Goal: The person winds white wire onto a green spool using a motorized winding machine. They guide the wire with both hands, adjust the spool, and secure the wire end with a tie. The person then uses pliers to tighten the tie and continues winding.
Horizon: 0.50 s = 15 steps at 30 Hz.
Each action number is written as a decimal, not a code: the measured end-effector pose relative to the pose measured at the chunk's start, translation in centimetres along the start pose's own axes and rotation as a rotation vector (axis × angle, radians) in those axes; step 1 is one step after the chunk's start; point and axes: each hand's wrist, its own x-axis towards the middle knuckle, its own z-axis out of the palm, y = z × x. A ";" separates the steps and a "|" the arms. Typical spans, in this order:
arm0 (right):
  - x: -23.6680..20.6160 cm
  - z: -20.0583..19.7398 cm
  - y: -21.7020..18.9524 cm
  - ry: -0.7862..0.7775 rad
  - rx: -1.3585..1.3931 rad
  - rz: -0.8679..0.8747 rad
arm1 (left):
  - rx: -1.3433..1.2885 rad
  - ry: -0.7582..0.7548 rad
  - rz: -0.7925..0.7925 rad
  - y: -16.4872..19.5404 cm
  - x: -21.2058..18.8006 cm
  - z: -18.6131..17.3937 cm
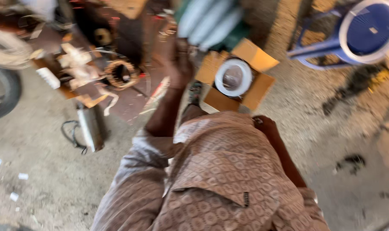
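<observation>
1. Head view: the left hand (179,64) is raised over the concrete floor (40,179); motion blur hides its grip.
2. The right hand (265,125) rests low against the patterned shirt (220,171), curled, apparently empty.
3. An open cardboard box (254,92) holding a white ring-shaped part (233,77) lies between the hands, nearer the right.
4. A blue plastic stool (357,34) stands at upper right.

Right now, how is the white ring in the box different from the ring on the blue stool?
The white ring lies inside an open cardboard box on the ground; the stool ring sits on top of a blue stool. The box ring looks smaller and has a greyish, see-through-looking centre; the stool ring surrounds a solid blue centre. Both are round and white, and neither hand touches them.
</observation>
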 end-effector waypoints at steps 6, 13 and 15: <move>-1.9 -3.6 6.5 0.004 0.191 0.352 | 0.606 0.131 0.242 0.0 0.8 -2.6; -6.8 -10.5 20.2 -0.058 0.318 0.535 | 0.686 0.266 0.415 0.9 2.2 -2.7; -9.3 -12.9 25.1 -0.075 0.191 0.522 | 1.179 0.118 0.074 1.7 1.2 -2.3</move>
